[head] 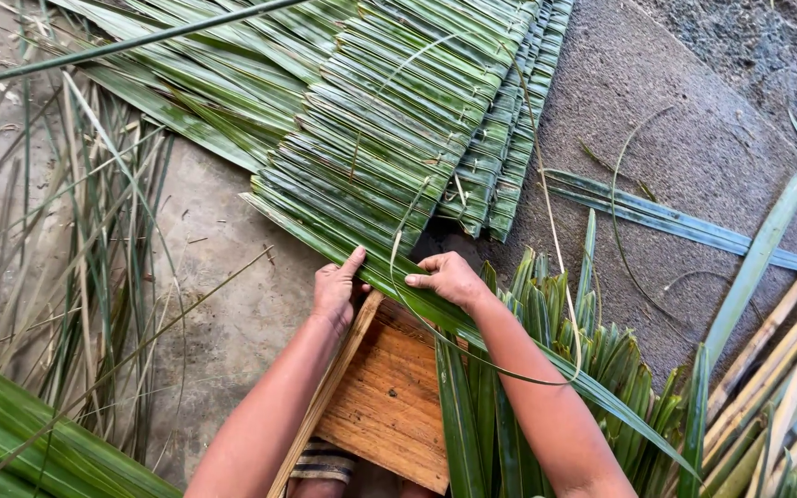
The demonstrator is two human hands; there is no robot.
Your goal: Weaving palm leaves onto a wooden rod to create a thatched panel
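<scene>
Pressing down on a folded palm leaf [371, 263] at the near edge of the woven thatch panel [398, 120], left hand [337, 290] lies flat, fingers together; right hand [449, 277] pinches the leaf above the wooden board [385, 397].

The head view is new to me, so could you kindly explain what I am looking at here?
The one picture comes from a camera worn on a person's head, looking down at their own bare arms. The left hand and right hand both press on a long green palm leaf at the edge of a mat of folded leaves stitched side by side. A thin fibre strip loops away from the right hand. Below the hands lies a wooden board. Loose leaves are piled at the right, more stalks at the left, all on a bare concrete floor.
</scene>
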